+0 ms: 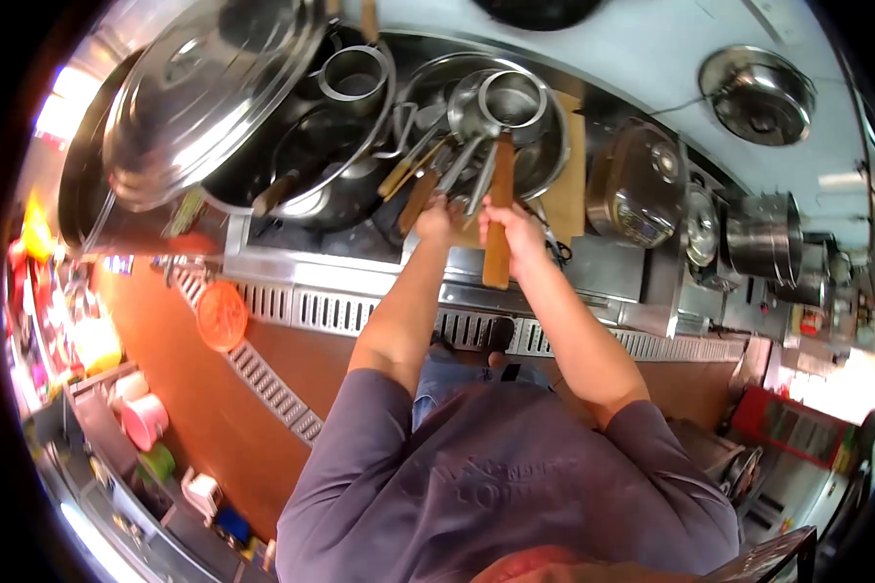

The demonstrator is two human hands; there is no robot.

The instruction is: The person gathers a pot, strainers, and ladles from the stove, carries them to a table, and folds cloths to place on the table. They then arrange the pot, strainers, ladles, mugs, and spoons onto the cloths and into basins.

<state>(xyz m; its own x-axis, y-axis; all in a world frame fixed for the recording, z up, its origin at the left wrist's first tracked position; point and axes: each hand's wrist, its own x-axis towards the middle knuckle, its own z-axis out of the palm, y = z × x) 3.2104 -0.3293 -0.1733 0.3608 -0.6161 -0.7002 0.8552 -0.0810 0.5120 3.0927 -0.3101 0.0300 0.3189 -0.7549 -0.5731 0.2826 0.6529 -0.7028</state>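
brown floor [165, 321] surrounds my feet, with a slotted drain [335, 309] running along the foot of the steel counter [340, 272]. right at my front, the wooden handle [497, 262] of a small pot [512, 100] points at my body, its near end jutting past my right hand [517, 235]. those fingers are closed round the handle; its long axis runs almost straight ahead, leaning slightly right, so the pot lies forward of my knuckles, above a wide bowl [560, 146], though i can't tell if it rests on anything. my left hand [437, 222] is just left, farther from that handle, beside another wooden handle [418, 201]; its fingers look partly curled, but i can't tell what they hold. past my right hand sits a rice cooker [638, 189]; left, a big lid [204, 107]; beyond, a pan [758, 94] hangs on the wall [651, 58].
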